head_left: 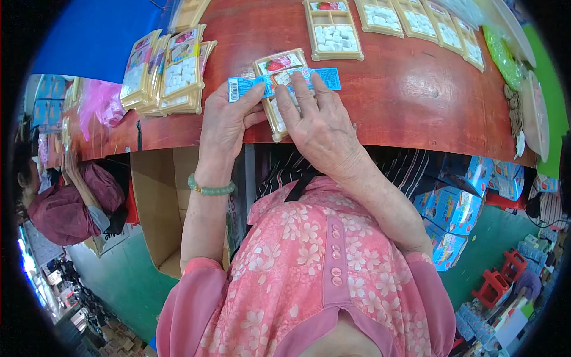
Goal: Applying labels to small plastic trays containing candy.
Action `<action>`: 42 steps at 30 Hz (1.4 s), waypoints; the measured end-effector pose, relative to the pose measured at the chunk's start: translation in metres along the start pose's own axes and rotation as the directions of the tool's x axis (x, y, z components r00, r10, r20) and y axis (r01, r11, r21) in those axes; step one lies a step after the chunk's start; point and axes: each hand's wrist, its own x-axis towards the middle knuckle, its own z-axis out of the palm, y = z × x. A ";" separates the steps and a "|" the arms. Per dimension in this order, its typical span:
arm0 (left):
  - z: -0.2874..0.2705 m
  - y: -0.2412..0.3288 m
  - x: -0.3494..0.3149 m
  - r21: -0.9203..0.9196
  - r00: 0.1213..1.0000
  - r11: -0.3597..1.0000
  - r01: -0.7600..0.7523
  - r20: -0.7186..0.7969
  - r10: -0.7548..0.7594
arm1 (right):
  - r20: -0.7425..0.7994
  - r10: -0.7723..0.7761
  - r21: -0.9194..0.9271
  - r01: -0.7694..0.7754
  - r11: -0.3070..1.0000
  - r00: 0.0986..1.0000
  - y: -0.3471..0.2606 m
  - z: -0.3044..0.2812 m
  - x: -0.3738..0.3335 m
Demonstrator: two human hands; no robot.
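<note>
A small cream plastic tray lies tilted on the table in front of me, with white block-like pieces and a strawberry picture in it. Across its middle runs a blue printed paper strip, its ends sticking out past both sides. My left hand grips the tray's left edge, thumb on top of the strip and fingers at the side. The fingers of my right hand lie stretched out over the strip and tray, pressing down flat and hiding part of the pieces.
Stacked filled trays, some with strips, stand at the left beside a pink plastic bag. More filled trays line the far side. An open cardboard box sits below the table edge; another person is at the left.
</note>
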 end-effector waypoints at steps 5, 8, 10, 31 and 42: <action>0.002 -0.004 0.003 0.079 0.998 0.996 -0.034 -0.041 0.037 | -0.005 0.001 0.006 -0.001 1.000 1.000 -0.001 0.001 0.000; 0.004 -0.006 0.002 0.076 0.995 0.996 -0.051 -0.078 0.057 | 0.001 0.002 0.003 -0.002 1.000 1.000 -0.002 0.000 0.000; 0.005 -0.007 0.002 0.064 0.994 0.996 -0.068 -0.080 0.073 | 0.003 0.008 0.003 -0.008 1.000 1.000 -0.003 0.000 0.000; 0.007 -0.024 -0.027 0.033 0.957 0.973 -0.228 -0.175 0.230 | -0.013 -0.060 0.137 0.062 0.989 0.998 -0.009 -0.017 -0.017; -0.008 -0.020 -0.058 0.105 0.942 0.960 -0.261 -0.191 0.277 | 0.217 0.038 0.609 -0.166 0.776 0.975 -0.010 -0.067 -0.039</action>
